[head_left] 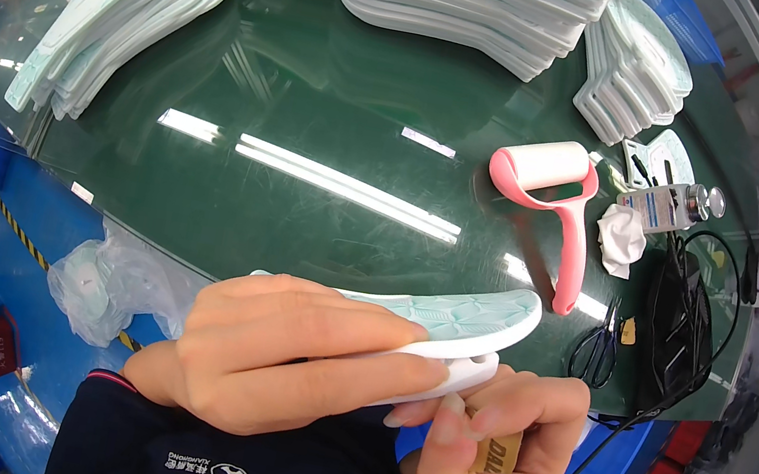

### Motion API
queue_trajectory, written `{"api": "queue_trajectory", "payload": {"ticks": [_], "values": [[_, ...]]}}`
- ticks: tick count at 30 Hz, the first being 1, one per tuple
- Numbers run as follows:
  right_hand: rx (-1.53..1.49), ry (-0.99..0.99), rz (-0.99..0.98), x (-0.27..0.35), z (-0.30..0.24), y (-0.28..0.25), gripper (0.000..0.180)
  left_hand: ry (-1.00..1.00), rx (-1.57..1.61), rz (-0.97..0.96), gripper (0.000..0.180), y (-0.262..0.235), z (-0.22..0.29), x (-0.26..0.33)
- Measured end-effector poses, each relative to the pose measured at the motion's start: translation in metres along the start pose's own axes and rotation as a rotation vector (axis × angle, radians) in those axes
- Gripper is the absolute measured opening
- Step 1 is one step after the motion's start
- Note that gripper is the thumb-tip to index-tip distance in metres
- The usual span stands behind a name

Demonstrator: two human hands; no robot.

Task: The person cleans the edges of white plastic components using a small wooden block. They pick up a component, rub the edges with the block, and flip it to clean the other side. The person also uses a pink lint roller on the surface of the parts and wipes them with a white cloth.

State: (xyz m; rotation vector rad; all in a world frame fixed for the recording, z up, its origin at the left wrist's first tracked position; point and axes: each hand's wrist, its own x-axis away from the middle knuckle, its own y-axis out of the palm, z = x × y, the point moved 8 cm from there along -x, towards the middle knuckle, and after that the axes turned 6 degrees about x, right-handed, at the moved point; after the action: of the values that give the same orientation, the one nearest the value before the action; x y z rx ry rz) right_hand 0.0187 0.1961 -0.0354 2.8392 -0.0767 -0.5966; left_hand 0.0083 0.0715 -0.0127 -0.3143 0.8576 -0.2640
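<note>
I keep the pale green shoe sole [445, 325] level and pinned just above the near edge of the bench [318, 125], since any work on its underside goes best, I judge, with the sole steady and the tool moved in short, even strokes. My left hand [297, 360] is wrapped over the sole from the top, fingers [345, 373] closed flat along its white rim. My right hand [496, 440] is curled tight beneath the sole's front end around a small tan block [496, 451], with the fingertips touching the rim from below. Farther back on the bench lie a pink lint roller [548, 201], black scissors [595, 348] and stacks of matching soles [125, 9], well apart from both hands
</note>
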Motion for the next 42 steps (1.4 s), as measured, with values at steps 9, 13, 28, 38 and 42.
{"api": "queue_trajectory", "payload": {"ticks": [9,13,28,38,42], "values": [[-0.068,0.012,-0.004,0.0011,-0.0001,-0.0009,0.026,0.019,0.01,0.013,0.016,0.0001,0.005,-0.0019],[0.005,0.009,-0.117,-0.0019,-0.0024,0.0041,0.023,0.043,-0.004,0.015,0.015,0.0002,0.0041,-0.0001],[-0.055,0.059,0.043,0.001,0.002,-0.0046,0.022,0.036,-0.01,0.027,0.014,0.0018,0.0029,-0.0007],[-0.064,0.015,-0.108,-0.0021,0.0035,-0.0002,0.023,0.044,-0.051,0.009,0.026,0.0025,0.0,0.0028],[-0.092,0.057,-0.076,-0.0022,0.0039,0.0012,0.022,0.033,-0.065,0.034,0.021,0.0005,0.0036,0.0014]]}}
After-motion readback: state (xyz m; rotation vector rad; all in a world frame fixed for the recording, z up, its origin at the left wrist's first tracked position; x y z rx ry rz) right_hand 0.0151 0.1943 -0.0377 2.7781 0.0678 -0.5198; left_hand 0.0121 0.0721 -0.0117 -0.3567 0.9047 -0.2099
